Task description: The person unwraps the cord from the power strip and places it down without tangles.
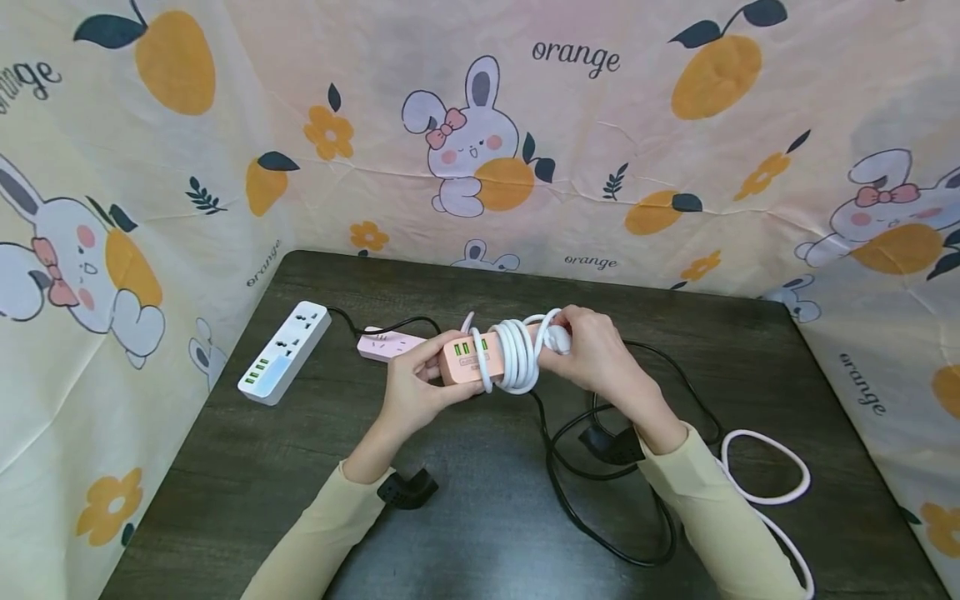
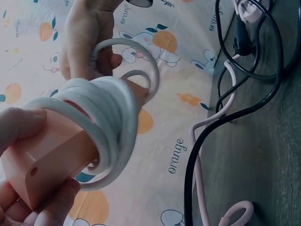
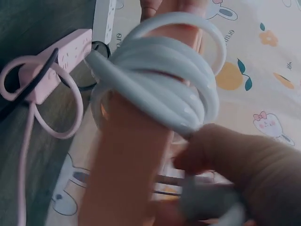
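Observation:
A peach-coloured power strip (image 1: 456, 371) is held up above the dark table, its USB ports facing upward at the left end. Several turns of its thick white cord (image 1: 517, 358) wrap around the middle. My left hand (image 1: 411, 387) grips the strip's left end, thumb on one side and fingers on the other. At the far end, my right hand (image 1: 600, 350) pinches the white cord close to its plug (image 1: 557, 338). In the right wrist view the plug is blurred and partly hidden by the thumb (image 3: 225, 150).
On the table (image 1: 315, 500), a white power strip (image 1: 285, 354) lies at left, and a pink power strip (image 1: 386, 343) sits behind my left hand. A black cord (image 1: 562, 492) loops across the middle and right. A pale cord (image 1: 806, 475) curves beside my right sleeve. Patterned cloth (image 1: 570, 150) hangs behind.

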The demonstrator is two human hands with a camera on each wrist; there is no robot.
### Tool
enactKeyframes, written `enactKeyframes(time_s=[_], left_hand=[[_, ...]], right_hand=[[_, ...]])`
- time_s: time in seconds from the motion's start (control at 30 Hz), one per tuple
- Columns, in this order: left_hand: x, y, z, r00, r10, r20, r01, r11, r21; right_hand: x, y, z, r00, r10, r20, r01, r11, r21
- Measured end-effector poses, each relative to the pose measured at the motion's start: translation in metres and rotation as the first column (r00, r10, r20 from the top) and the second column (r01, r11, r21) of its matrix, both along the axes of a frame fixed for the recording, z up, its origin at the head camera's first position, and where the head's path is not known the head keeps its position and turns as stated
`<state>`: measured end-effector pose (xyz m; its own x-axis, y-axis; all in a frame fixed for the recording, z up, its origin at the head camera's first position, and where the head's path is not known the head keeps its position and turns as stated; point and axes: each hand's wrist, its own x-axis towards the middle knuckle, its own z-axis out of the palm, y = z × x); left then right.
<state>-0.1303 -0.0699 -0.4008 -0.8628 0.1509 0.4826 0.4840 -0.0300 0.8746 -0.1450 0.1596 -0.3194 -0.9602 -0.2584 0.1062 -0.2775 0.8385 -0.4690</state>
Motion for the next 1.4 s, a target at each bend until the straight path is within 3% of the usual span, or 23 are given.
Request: enactKeyframes(time_s=[0.17, 0.33, 0.47, 0.6, 0.73, 0.87, 1.0, 1.23, 1.4], left_hand=[[-0.002, -0.004, 0.000, 1.000, 0.018, 0.006, -0.018, 0.999, 0.044], [-0.007, -0.007, 0.002, 0.999, 0.043, 0.032, -0.046, 0.992, 0.116], [-0.009, -0.013, 0.005, 0.996, 0.052, 0.075, -0.066, 0.977, 0.201], [-0.010, -0.020, 0.010, 0.994, 0.086, 0.074, -0.101, 0.969, 0.224], [-0.012, -0.025, 0.012, 0.993, 0.100, 0.063, -0.111, 0.972, 0.206], [-0.014, -0.031, 0.015, 0.993, 0.080, 0.085, -0.099, 0.961, 0.258], [-0.017, -0.036, 0.022, 0.993, 0.078, 0.086, -0.101, 0.949, 0.300], [-0.014, -0.038, 0.033, 0.995, 0.056, 0.083, -0.079, 0.948, 0.307], [-0.014, -0.036, 0.033, 0.997, 0.021, 0.071, -0.041, 0.952, 0.304]], right_hand=[[0.004, 0.005, -0.001, 0.988, 0.011, -0.154, -0.025, 0.996, -0.090], [0.014, 0.008, -0.002, 0.929, 0.032, -0.369, -0.097, 0.982, -0.159], [0.024, 0.013, -0.006, 0.905, -0.008, -0.424, -0.098, 0.969, -0.227], [0.030, 0.021, -0.021, 0.928, -0.049, -0.368, -0.058, 0.960, -0.274], [0.029, 0.036, -0.037, 0.967, -0.069, -0.244, -0.005, 0.957, -0.290], [0.033, 0.053, -0.048, 0.994, -0.045, -0.104, 0.017, 0.965, -0.261], [0.039, 0.069, -0.058, 0.999, -0.033, -0.018, 0.028, 0.974, -0.227], [0.042, 0.085, -0.074, 0.996, -0.090, 0.020, 0.093, 0.978, -0.189], [0.044, 0.096, -0.084, 0.988, -0.141, 0.062, 0.149, 0.979, -0.136]])
